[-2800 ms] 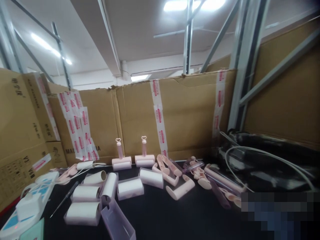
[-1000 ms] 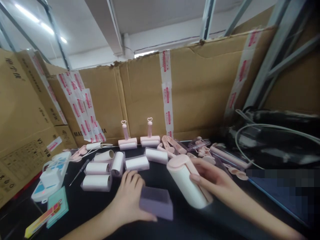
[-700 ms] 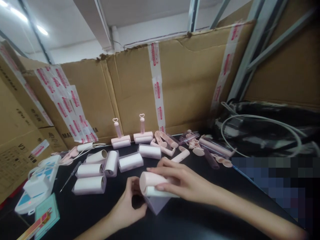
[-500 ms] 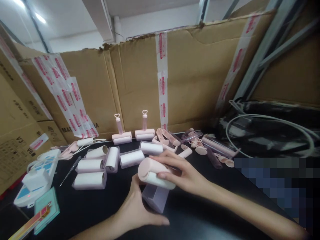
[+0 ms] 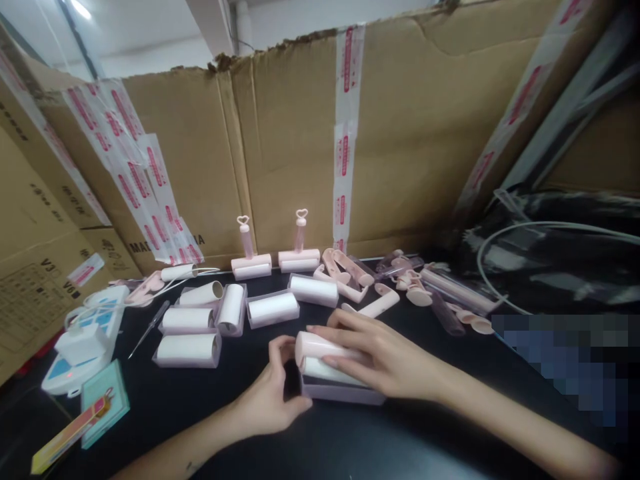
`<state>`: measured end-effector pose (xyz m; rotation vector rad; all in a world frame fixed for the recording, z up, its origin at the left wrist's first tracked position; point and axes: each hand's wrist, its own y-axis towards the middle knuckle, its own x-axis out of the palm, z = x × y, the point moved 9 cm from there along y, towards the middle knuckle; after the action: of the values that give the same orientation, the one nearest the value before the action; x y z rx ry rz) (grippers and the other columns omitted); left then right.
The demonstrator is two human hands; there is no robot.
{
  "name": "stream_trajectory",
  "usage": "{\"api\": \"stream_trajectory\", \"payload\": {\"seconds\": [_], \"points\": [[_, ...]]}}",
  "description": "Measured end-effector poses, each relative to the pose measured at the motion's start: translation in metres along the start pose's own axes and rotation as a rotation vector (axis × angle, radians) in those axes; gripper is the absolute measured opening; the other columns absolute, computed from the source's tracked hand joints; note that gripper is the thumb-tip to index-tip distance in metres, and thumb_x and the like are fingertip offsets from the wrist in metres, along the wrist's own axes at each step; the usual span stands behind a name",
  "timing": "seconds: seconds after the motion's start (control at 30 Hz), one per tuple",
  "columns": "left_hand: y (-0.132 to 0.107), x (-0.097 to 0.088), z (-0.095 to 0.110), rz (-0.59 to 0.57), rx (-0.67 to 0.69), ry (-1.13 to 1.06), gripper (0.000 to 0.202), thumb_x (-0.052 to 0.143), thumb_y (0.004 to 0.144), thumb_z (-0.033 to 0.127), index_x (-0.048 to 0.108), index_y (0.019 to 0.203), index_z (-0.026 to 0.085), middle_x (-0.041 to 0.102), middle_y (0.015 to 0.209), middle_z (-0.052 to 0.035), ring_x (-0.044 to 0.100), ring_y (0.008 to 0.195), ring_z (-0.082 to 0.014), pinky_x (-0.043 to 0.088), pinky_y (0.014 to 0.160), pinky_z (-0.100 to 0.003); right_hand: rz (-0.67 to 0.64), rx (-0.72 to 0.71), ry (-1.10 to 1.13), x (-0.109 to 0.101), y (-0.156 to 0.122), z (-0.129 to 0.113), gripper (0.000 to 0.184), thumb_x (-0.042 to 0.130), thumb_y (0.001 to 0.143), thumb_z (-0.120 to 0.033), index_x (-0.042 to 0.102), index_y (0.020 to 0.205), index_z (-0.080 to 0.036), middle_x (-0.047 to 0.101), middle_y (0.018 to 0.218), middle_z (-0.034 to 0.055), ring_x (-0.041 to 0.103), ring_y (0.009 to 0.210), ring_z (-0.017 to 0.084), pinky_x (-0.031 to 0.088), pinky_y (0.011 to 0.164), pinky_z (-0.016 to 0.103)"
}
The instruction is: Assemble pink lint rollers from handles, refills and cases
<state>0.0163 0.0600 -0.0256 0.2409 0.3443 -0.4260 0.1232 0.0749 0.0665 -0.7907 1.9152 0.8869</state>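
My right hand (image 5: 383,353) is wrapped over a pale pink lint roller (image 5: 313,348), a pink half-round cover with a white sticky roll under it. The roller lies along a see-through lilac tray (image 5: 343,392) on the table, and its lower side sits at or just inside the tray's rim. My left hand (image 5: 267,393) is curled round the tray's left end, thumb at the front corner and bent fingers behind. Its fingertips are partly hidden. Behind the hands, white rolls sit in similar lilac trays, such as one tray (image 5: 186,365) at the left.
Two pink lint rollers (image 5: 251,260) with heart-topped handles stand against a cardboard wall (image 5: 290,147). Loose pink handles (image 5: 383,303) and clear parts are heaped at the right. At the left are a screwdriver (image 5: 150,328), a power strip (image 5: 65,373), a teal box (image 5: 107,407) and a yellow cutter (image 5: 70,437).
The tray has gone from tilted to lying flat, and the lint roller has come down over it. My left hand has closed in on the tray's end. The camera view has shifted.
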Motion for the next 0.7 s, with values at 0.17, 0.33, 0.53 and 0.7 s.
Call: {"api": "stream_trajectory", "payload": {"seconds": [0.17, 0.33, 0.53, 0.7], "points": [[-0.002, 0.001, -0.005, -0.010, -0.017, 0.025, 0.074, 0.059, 0.070, 0.005, 0.014, 0.126, 0.022, 0.040, 0.133, -0.0157, 0.038, 0.128, -0.0244, 0.026, 0.109, -0.046, -0.065, -0.013, -0.078, 0.016, -0.003, -0.003, 0.043, 0.043, 0.091, -0.043, 0.053, 0.128, -0.023, 0.055, 0.093, 0.0075, 0.054, 0.080, 0.019, 0.043, 0.074, 0.032], [-0.004, -0.006, -0.013, 0.025, -0.049, 0.018, 0.080, 0.067, 0.069, 0.015, 0.016, 0.130, 0.024, 0.042, 0.131, -0.0127, 0.041, 0.125, -0.0258, 0.029, 0.107, -0.045, -0.057, -0.066, -0.088, 0.020, -0.010, -0.012, 0.050, 0.040, 0.092, -0.044, 0.040, 0.138, -0.023, 0.052, 0.120, 0.0117, 0.052, 0.102, 0.022, 0.041, 0.089, 0.037], [-0.007, -0.008, -0.019, 0.024, -0.105, 0.085, 0.072, 0.063, 0.074, 0.020, 0.022, 0.133, 0.028, 0.044, 0.132, -0.0089, 0.040, 0.127, -0.0261, 0.026, 0.109, -0.046, 0.261, 0.246, -0.281, -0.071, -0.022, 0.074, 0.035, 0.038, 0.093, -0.028, 0.057, 0.120, -0.018, 0.062, 0.109, 0.0105, 0.056, 0.101, 0.023, 0.043, 0.087, 0.037], [-0.009, -0.014, -0.018, 0.192, -0.055, 0.027, 0.080, 0.061, 0.074, 0.020, 0.009, 0.134, 0.021, 0.043, 0.130, -0.0124, 0.044, 0.124, -0.0248, 0.034, 0.106, -0.040, -0.079, 0.463, -0.440, -0.075, -0.026, 0.194, 0.037, 0.045, 0.078, -0.010, 0.063, 0.110, -0.016, 0.066, 0.105, 0.0079, 0.061, 0.095, 0.020, 0.046, 0.080, 0.026]]}}
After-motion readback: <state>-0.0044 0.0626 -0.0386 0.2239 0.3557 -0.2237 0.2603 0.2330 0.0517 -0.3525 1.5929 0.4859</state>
